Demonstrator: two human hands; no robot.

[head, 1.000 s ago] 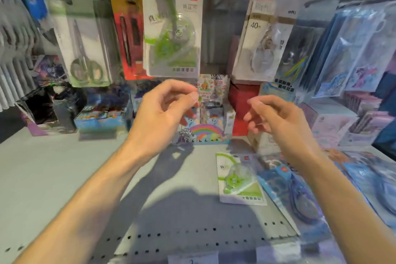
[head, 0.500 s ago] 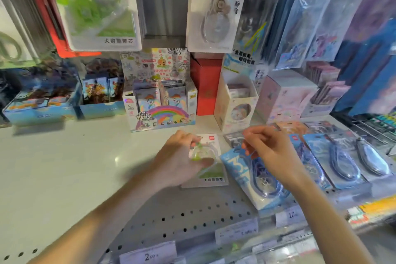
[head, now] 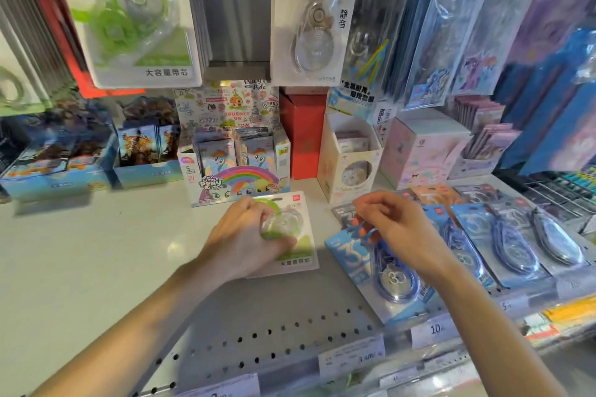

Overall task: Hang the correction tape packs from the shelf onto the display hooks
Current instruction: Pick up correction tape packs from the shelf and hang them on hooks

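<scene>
Currently both hands are down at shelf level, each on its own pack. Left hand (head: 246,237) curls over the green correction tape pack (head: 290,237), fingers wrapped on the clear blister, thumb at its lower edge; the pack lies flat on the white shelf (head: 96,251), just in front of the rainbow pony box (head: 238,180). Grip on the raised bubble probably makes sense: the card itself lies flush and offers no edge to catch.

Right hand (head: 395,227) hovers over the top end of the blue correction tape pack (head: 383,267), fingertips bunched in a pinch; whether they actually hold the card's top edge I cannot tell. That end would carry the hang hole, so taking it there would ready it for a hook.

More blue packs (head: 512,242) lie in a row to the right, overlapping, not yet hung.

Above, a matching green hanging pack (head: 132,13) marks the likely hook for the left hand's pack. Beside it a clear 40m pack (head: 317,16) hangs. Hooks themselves are out of view.
</scene>
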